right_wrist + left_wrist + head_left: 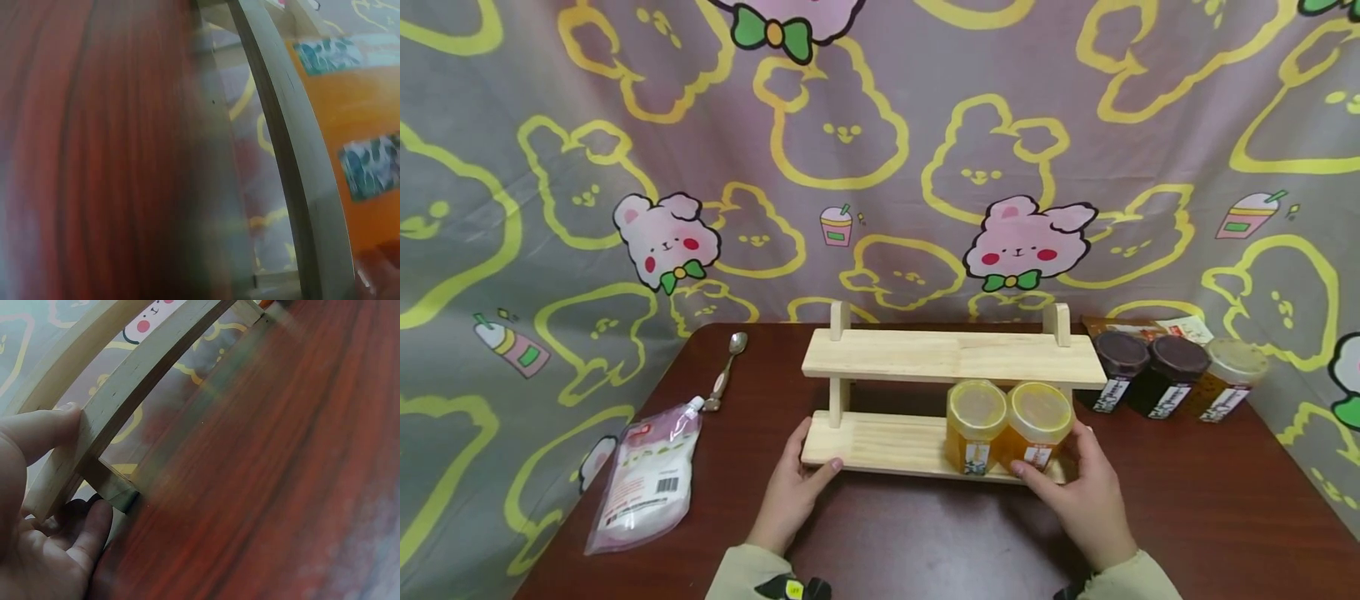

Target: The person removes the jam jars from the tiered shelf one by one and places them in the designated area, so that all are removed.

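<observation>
The rack runs nine to three o'clock; left hand grips its nine-o'clock end, right hand its three-o'clock end, thumb at a jar.

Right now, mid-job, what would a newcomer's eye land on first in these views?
Probably the pale wooden rack in the middle of the dark table, with two amber jars side by side at the right of its lower shelf and the left hand and right hand at that shelf's two ends. Next, perhaps, the backdrop behind, covered in yellow-outlined cartoon animals.
</observation>
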Tool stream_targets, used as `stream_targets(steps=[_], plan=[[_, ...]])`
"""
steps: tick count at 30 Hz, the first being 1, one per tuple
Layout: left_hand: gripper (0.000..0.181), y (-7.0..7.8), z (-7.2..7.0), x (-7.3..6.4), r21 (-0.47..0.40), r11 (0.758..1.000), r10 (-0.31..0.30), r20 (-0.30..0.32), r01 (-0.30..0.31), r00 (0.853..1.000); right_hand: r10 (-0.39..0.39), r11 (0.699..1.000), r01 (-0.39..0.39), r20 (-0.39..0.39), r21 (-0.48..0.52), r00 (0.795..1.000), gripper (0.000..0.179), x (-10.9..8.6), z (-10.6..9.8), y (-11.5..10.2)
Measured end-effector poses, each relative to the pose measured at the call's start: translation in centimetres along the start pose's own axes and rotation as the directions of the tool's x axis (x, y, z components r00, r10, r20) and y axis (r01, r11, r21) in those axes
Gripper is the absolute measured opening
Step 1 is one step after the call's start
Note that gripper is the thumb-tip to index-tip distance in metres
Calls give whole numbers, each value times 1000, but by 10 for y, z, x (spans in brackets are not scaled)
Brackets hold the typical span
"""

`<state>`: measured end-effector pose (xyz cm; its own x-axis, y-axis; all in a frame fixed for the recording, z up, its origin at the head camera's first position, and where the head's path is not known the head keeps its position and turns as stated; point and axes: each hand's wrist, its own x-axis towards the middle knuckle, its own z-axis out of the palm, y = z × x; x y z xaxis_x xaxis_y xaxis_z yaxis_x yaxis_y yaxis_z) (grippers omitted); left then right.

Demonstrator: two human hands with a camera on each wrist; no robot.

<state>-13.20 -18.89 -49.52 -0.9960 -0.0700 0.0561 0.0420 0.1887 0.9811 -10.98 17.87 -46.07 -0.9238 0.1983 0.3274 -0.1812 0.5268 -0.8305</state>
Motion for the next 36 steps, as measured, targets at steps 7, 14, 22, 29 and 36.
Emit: stream_targets(steps=[7, 14, 22, 29, 36], plan=[[89, 1, 0, 0, 11, 1000, -1, 1, 1, 1000, 16, 997, -18, -27, -73, 999, 79, 2, 11, -4], [88, 1, 0, 1, -10, 1000, 10, 3, -10, 1000, -17, 990, 3, -95, -140, 995, 66, 2, 15, -6], [89, 0, 0, 0, 6, 1000, -1, -4, 1, 1000, -25, 993, 13, -101, -122, 995, 67, 0, 15, -4], [89, 0, 0, 1, 0, 1000, 2, -4, -2, 1000, -31, 993, 16, -126, -119, 992, 66, -1, 13, -5], [88, 0, 0, 1, -4, 1000, 2, -6, -2, 1000, -2, 994, -11, -122, -108, 993, 69, -1, 11, -5]])
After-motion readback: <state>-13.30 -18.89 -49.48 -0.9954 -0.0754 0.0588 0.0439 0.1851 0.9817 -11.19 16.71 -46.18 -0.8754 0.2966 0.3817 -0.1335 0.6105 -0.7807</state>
